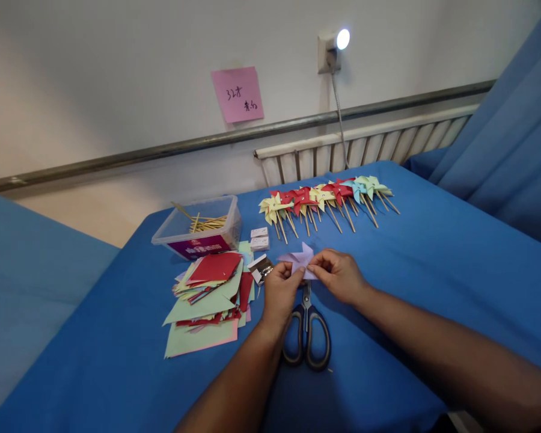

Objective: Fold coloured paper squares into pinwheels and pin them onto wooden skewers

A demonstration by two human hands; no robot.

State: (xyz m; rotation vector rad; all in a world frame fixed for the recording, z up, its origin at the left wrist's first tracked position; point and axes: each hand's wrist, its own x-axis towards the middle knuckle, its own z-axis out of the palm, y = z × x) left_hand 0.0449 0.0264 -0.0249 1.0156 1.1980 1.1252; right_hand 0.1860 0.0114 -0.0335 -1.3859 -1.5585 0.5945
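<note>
A purple paper pinwheel (301, 257), with its points partly folded in, is held up between both hands over the table. My left hand (282, 288) pinches its lower left side between thumb and fingers. On the right edge, the thumb and forefinger of my right hand (338, 273) are closed on the same paper. Below the hands lie scissors (306, 337) with dark handles, their blades partly hidden. Just left of the paper, a small open box (260, 266) shows shiny metal bits, perhaps pins, partly covered by my left hand.
Stacked coloured paper squares (216, 294) lie at the left, in front of a clear plastic tub (198, 231) of wooden sticks. Two small white boxes (259, 239) stand beside it. Finished pinwheels (324, 198) on sticks line the back of the blue-covered table (433, 258), near a radiator (369, 144).
</note>
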